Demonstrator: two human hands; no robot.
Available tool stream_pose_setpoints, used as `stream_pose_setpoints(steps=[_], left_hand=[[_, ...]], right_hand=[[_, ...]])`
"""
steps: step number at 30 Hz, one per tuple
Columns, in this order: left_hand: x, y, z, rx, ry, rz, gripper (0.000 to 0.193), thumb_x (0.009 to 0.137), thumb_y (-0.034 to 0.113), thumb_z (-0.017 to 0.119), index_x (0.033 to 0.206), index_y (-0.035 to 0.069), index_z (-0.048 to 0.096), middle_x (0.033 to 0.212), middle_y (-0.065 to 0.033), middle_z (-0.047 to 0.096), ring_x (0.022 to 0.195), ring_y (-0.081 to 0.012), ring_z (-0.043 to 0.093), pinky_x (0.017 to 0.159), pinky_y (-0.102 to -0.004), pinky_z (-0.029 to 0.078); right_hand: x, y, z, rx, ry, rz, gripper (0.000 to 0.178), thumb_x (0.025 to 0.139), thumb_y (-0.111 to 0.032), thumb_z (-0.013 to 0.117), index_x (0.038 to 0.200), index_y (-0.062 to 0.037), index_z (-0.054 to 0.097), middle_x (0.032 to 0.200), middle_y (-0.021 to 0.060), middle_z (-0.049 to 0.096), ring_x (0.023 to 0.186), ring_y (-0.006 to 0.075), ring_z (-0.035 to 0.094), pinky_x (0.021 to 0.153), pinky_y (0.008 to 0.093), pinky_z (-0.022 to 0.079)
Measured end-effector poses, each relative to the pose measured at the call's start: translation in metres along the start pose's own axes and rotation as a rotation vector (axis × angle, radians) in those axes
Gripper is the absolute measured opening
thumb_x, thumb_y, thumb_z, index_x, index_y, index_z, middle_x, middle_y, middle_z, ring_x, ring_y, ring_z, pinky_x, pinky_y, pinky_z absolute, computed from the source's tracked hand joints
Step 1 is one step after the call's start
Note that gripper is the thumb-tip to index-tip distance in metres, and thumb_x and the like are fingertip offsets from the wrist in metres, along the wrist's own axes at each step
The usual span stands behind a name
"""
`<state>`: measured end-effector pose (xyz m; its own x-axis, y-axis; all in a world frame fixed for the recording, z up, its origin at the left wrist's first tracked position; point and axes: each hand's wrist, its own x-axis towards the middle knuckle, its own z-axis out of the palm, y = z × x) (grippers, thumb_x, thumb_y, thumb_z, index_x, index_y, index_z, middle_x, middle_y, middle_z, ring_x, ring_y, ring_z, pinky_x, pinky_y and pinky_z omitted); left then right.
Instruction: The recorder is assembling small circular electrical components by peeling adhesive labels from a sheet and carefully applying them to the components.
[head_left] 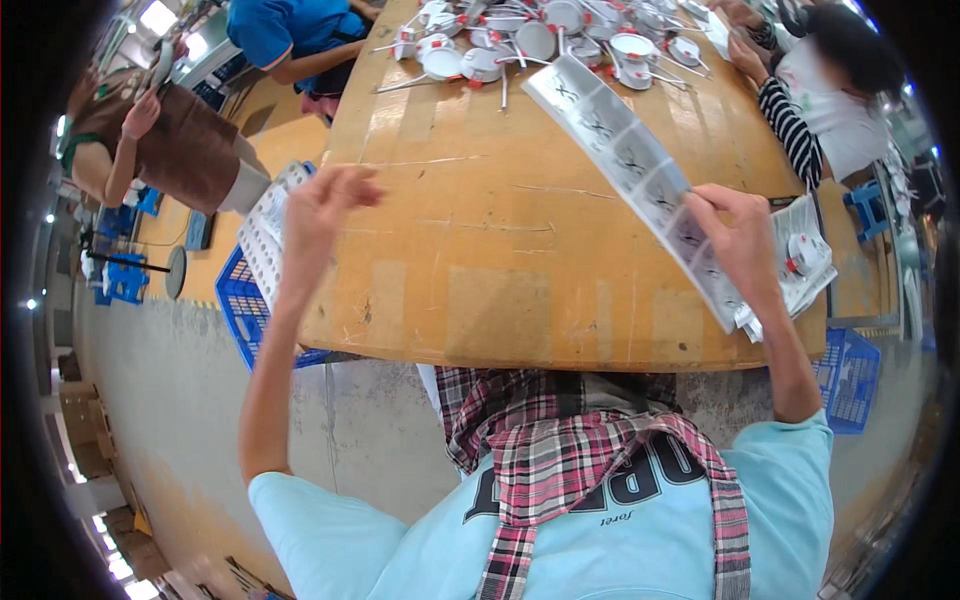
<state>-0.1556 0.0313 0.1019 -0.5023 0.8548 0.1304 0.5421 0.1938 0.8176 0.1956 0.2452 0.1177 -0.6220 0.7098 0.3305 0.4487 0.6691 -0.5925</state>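
Note:
My right hand (738,238) pinches the edge of a long pale strip (632,165) divided into squares, each with a dark mark on it. The strip slants above the right part of the table, its far end toward the pile of lights. Over the table's left edge, my left hand (335,200) is raised, its fingers curled and smeared by motion; whether anything small is between them cannot be made out. Beside my right wrist lies a stack of silvery-white sheets (800,285) with a round white light (803,253) on top.
Round white downlights (535,42) with wires and red parts are heaped at the table's (450,230) far end. A blue basket (240,300) with a sheet of round dots (262,245) stands at the left, another blue basket (848,378) at the right. Several people are around the table.

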Motion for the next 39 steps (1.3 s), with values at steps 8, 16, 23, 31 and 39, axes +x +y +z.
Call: stream_pose_setpoints(steps=[8,16,23,31,39], left_hand=[[0.005,0.052,0.167,-0.822,-0.343,-0.141,0.038,0.093,0.028,0.059,0.114,-0.003,0.059,0.103,-0.0118,0.067,0.092,-0.0172,0.066,0.081,-0.0316,0.053],[0.011,0.044,0.170,-0.929,-0.504,-0.248,0.030,0.089,0.022,0.066,0.109,0.000,0.063,0.100,-0.0075,0.068,0.087,-0.0138,0.067,0.079,-0.0303,0.055],[0.016,0.035,0.172,-0.796,-0.538,-0.257,0.031,0.090,0.024,0.065,0.110,0.001,0.063,0.101,-0.0085,0.068,0.086,-0.0129,0.066,0.078,-0.0291,0.054],[0.050,0.003,0.161,-0.397,-0.137,-0.077,0.031,0.093,0.020,0.059,0.110,-0.005,0.062,0.102,-0.0122,0.068,0.086,-0.0150,0.066,0.074,-0.0269,0.051],[0.162,-0.053,0.095,0.125,0.341,0.078,0.036,0.087,0.021,0.064,0.110,-0.006,0.060,0.102,-0.0179,0.067,0.091,-0.0260,0.065,0.078,-0.0352,0.050]], right_hand=[[-0.031,-0.029,0.031,-0.191,-0.061,0.004,0.021,0.086,-0.021,0.062,0.095,-0.0045,0.071,0.089,0.0135,0.070,0.078,0.0253,0.068,0.069,0.0321,0.051],[-0.019,0.024,0.041,0.696,-0.251,0.406,0.042,0.094,-0.031,0.057,0.116,0.0054,0.059,0.095,0.0098,0.068,0.083,0.0167,0.063,0.074,0.0285,0.049],[-0.008,0.029,0.054,0.773,-0.263,0.463,0.048,0.087,-0.015,0.063,0.127,0.0063,0.048,0.091,0.0095,0.069,0.074,0.0150,0.062,0.068,0.0262,0.048],[-0.008,0.041,0.044,-0.048,-0.097,0.409,0.062,0.082,-0.014,0.067,0.134,0.0026,0.038,0.088,0.0186,0.067,0.074,0.0296,0.064,0.072,0.0375,0.050],[0.013,0.016,0.033,-0.307,0.099,0.140,0.063,0.079,-0.006,0.067,0.135,-0.0007,0.039,0.124,0.0180,0.048,0.118,0.0350,0.041,0.100,0.0429,0.036]])
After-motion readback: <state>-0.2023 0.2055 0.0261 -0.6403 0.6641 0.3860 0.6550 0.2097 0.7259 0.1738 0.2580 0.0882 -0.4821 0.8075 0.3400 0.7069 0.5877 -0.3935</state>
